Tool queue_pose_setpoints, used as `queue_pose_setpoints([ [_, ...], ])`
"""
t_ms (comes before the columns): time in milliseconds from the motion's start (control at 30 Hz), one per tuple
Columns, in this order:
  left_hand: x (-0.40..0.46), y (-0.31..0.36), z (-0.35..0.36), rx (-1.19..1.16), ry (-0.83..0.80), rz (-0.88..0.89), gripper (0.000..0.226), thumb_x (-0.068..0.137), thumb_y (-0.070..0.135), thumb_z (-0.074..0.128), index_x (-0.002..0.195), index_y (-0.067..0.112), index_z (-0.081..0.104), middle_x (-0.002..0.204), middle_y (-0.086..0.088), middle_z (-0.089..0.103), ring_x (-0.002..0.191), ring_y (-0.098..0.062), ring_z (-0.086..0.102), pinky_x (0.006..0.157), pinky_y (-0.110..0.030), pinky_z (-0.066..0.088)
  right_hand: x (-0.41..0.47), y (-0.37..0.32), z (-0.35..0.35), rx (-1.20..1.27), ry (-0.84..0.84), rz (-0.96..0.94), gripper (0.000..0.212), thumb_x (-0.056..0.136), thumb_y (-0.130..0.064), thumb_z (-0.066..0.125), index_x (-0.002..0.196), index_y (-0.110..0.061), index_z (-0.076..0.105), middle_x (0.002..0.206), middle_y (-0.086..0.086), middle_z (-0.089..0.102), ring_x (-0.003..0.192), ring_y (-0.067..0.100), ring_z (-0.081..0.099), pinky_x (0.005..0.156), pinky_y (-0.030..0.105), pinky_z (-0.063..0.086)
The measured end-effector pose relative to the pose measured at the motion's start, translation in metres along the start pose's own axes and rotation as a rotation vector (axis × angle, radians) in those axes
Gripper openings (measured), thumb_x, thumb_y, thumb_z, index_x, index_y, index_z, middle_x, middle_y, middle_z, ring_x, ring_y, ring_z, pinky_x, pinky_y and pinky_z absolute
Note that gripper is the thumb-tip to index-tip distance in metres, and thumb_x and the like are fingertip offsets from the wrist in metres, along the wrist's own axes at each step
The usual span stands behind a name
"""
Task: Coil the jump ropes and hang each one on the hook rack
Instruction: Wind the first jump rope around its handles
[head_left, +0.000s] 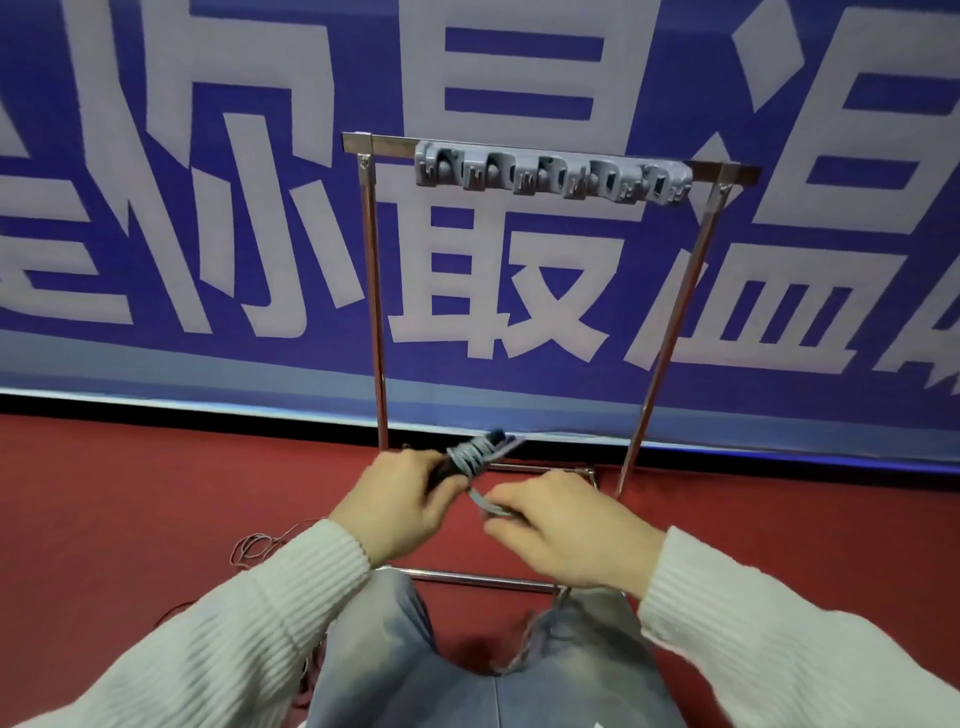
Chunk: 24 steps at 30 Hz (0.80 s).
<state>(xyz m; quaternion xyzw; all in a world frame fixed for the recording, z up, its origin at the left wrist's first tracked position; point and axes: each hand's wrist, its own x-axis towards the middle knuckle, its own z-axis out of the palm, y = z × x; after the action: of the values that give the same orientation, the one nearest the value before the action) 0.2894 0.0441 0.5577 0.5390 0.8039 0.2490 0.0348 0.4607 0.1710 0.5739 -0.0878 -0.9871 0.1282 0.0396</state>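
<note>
Blue banner with big white characters ran across beyond my hands, red floor under everything. Steel frame stood just past my hands, grey hook rack on its top bar, high above them, hooks bare. My left hand gripped a grey jump rope bundled round its handles, poking up out of the fist. My right hand, just beside the left, pinched the rope's loose end near the bundle. Another thin rope lay tangled on the floor, left of my left sleeve.
</note>
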Motion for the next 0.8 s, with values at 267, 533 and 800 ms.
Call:
queue_pose_setpoints([
  [267, -0.028, 0.035, -0.005, 0.151, -0.371, 0.474, 0.022, 0.087, 0.037, 0.044, 0.074, 0.021, 0.048, 0.070, -0.008, 0.060, 0.060, -0.029, 0.054, 0.059, -0.040, 0.047, 0.028, 0.004, -0.062, 0.553, -0.193, -0.044, 0.019, 0.083, -0.018, 0.083, 0.085, -0.024, 0.066, 0.070, -0.013, 0.061, 0.063, 0.010, 0.052, 0.062, 0.040, 0.047],
  [533, -0.031, 0.024, -0.036, -0.537, -0.149, 0.186, 0.012, 0.102, 0.015, 0.060, 0.091, 0.015, 0.066, 0.068, 0.008, 0.068, 0.054, -0.007, 0.062, 0.055, -0.018, 0.046, 0.008, 0.021, -0.004, 1.110, -0.073, 0.206, 0.019, 0.103, -0.032, 0.058, 0.088, -0.020, 0.061, 0.057, -0.006, 0.042, 0.045, 0.007, 0.024, 0.040, 0.020, 0.019],
  [800, -0.009, -0.001, -0.004, 0.033, 0.071, -0.063, 0.036, 0.097, 0.052, 0.058, 0.093, 0.016, 0.064, 0.075, -0.004, 0.070, 0.081, -0.031, 0.069, 0.064, -0.037, 0.045, -0.009, -0.004, -0.012, -0.140, -0.051, 0.027, 0.022, 0.102, -0.039, 0.045, 0.092, -0.022, 0.055, 0.087, 0.003, 0.069, 0.087, 0.030, 0.065, 0.073, 0.040, 0.048],
])
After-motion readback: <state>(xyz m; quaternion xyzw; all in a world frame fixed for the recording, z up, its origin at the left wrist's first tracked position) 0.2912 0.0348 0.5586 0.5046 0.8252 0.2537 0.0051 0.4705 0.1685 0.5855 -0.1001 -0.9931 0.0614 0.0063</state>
